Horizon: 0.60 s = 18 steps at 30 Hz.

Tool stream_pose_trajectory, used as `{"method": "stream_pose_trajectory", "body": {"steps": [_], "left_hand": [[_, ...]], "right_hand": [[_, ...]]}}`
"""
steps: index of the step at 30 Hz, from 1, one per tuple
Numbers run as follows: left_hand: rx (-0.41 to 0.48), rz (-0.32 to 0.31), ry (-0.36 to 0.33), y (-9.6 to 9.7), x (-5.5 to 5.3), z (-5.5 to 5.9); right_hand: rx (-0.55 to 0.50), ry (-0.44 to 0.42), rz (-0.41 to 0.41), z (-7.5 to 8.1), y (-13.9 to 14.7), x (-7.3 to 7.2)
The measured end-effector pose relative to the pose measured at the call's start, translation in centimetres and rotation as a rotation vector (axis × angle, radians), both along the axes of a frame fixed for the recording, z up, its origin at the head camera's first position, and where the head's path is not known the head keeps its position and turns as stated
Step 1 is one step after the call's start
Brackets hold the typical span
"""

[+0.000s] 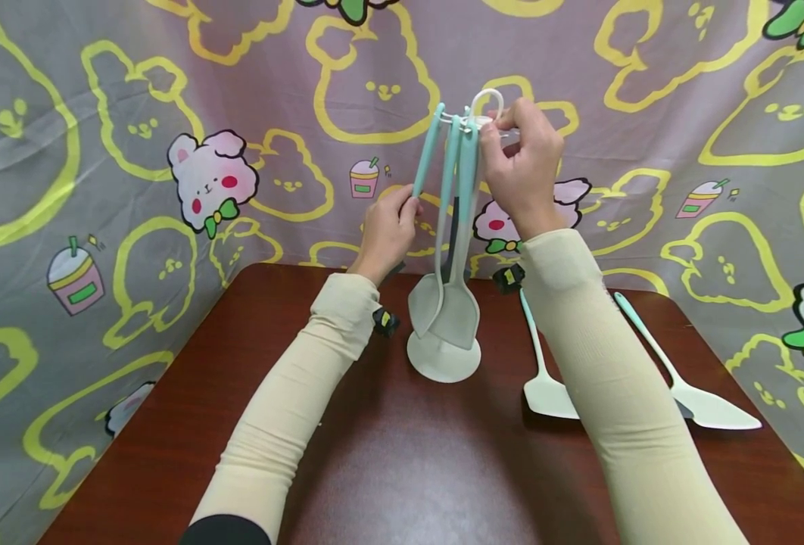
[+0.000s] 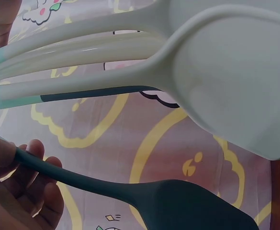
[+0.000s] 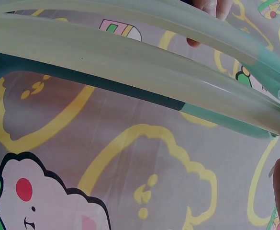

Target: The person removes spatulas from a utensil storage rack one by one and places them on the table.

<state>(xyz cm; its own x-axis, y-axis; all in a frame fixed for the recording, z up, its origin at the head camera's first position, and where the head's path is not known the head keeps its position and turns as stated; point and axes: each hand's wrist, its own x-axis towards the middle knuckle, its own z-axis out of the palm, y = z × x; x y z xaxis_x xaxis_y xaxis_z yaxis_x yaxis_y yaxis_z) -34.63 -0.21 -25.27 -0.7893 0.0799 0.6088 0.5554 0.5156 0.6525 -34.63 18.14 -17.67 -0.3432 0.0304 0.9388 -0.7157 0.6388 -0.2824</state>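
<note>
A white utensil stand (image 1: 443, 365) with a round foot stands on the table, several teal-handled utensils hanging from its top. Among them is a pale, broad-headed turner (image 1: 459, 318). My left hand (image 1: 387, 227) grips a spatula by its teal handle (image 1: 426, 155), whose tip is up at the stand's hooks. In the left wrist view this spatula (image 2: 187, 203) has a dark green neck and head, and the fingers curl round it. At the stand's top, my right hand (image 1: 526, 155) pinches the white part beside the looped hook (image 1: 489, 92). The right wrist view catches only the thumb.
Right of the stand, a pale turner (image 1: 546, 397) with a teal handle lies on the dark wooden table (image 1: 388, 469), partly behind the right sleeve. Farther right lies another pale spatula (image 1: 718, 410), with something dark beside its head. A patterned curtain (image 1: 272, 189) hangs behind the table.
</note>
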Motion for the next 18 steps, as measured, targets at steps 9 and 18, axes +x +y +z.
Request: {"method": "stream_pose_trajectory", "body": {"steps": [9,18], "left_hand": [[0.005,0.007,0.031,-0.3,-0.3,0.1],[0.023,0.005,0.023,-1.1,-0.3,-0.3]], "right_hand": [[-0.03,-0.015,0.006,0.2,-0.1,0.1],[0.007,0.004,0.02,-0.1,0.1,-0.1]]}}
